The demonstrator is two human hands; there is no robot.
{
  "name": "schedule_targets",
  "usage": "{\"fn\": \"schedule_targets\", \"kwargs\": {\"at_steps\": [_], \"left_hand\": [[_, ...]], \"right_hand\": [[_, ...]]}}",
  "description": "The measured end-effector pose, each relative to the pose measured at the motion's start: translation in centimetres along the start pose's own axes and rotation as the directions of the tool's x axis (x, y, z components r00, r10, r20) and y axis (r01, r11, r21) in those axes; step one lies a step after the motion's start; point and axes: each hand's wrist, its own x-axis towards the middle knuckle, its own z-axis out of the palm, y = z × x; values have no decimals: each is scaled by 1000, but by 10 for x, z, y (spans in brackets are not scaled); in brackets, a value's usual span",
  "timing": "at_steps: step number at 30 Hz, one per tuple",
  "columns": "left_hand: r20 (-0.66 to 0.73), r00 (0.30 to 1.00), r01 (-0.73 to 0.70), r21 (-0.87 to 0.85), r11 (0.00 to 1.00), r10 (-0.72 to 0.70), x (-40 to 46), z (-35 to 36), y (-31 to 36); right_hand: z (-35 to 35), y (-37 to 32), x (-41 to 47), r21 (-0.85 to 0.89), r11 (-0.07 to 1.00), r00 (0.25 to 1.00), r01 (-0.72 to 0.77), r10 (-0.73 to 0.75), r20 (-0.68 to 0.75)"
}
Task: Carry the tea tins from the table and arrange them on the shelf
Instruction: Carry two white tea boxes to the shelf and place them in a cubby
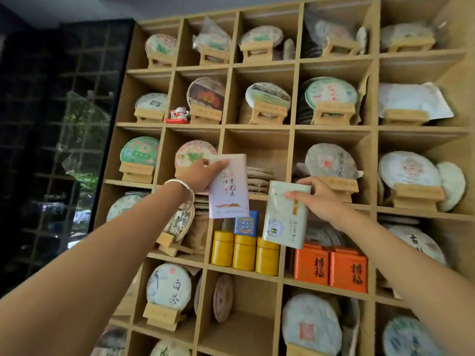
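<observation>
Directly ahead of you stands the wooden shelf [293,129], a grid of square compartments, most of them holding round paper-wrapped tea cakes [331,95] propped on small wooden stands [334,113]. To its left is a dark lattice wall [51,124] with a pane showing greenery.

Both your arms are raised toward the middle column. Your left hand [199,174] grips the white tin [228,186] by its upper left corner, thumb on the front face; the tin is upright, held in front of the compartment where flat tea cakes lie stacked [258,181]. A silver bangle [180,185] circles that wrist. Your right hand [317,199] grips the pale green tin [285,214] at its upper right, thumb across the front; it tilts slightly and sits lower than the white tin, just to its right, overlapping the divider between two compartments.

Below the white tin, three yellow canisters [244,252] stand in a row touching each other, with a small blue box [246,223] behind them. One compartment to the right, two orange tins [331,268] stand side by side. A small lucky-cat figurine [178,114] sits on a higher compartment's floor, left of a tea cake.
</observation>
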Motion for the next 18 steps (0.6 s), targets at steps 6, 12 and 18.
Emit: {"fn": "schedule_targets", "kwargs": {"at_steps": [6, 12, 18], "left_hand": [[1, 998, -63, 6, 998, 63, 81, -11, -32], [39, 991, -124, -63, 990, 126, 167, 0, -67], [62, 978, -193, -111, 975, 201, 224, 23, -87]], "right_hand": [[29, 9, 78, 23, 1000, 998, -6, 7, -68], [51, 17, 160, -6, 1000, 983, 1, -2, -183], [59, 25, 214, -52, 999, 978, 7, -18, -210]]}}
